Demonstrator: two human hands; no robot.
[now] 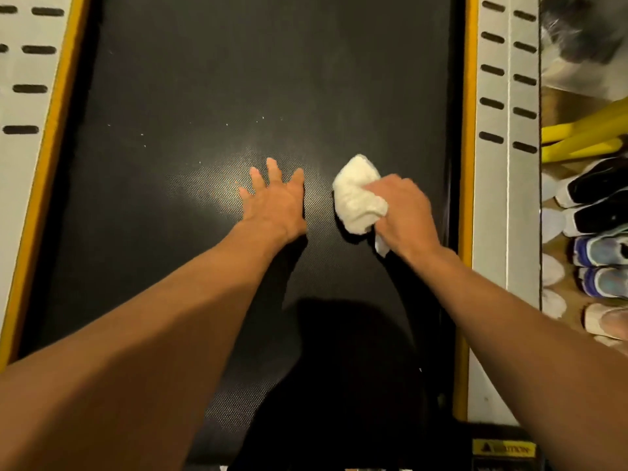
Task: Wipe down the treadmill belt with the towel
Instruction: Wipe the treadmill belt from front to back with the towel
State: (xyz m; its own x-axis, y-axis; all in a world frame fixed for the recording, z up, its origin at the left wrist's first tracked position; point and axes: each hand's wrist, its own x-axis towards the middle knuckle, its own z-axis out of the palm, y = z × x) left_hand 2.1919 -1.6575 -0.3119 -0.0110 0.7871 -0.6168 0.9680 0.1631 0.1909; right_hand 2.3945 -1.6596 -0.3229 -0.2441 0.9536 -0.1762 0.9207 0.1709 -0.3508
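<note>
Right hand (402, 212) grips the bunched white towel (356, 195) on the treadmill belt (204, 79), near the belt's right yellow edge strip (470, 130). Left hand (275, 202) lies beside it, fingers spread, apparently flat on the belt. Open belt extends ahead and leftward.

White towel (356, 195): crumpled into a loose wad, pinned against the treadmill belt (238, 79) under the fingers of the right hand (404, 212), with a small corner poking out below its wrist side. Black, finely textured belt: lies flat beneath both hands, flecked with pale specks beyond the left hand (275, 202).
</note>
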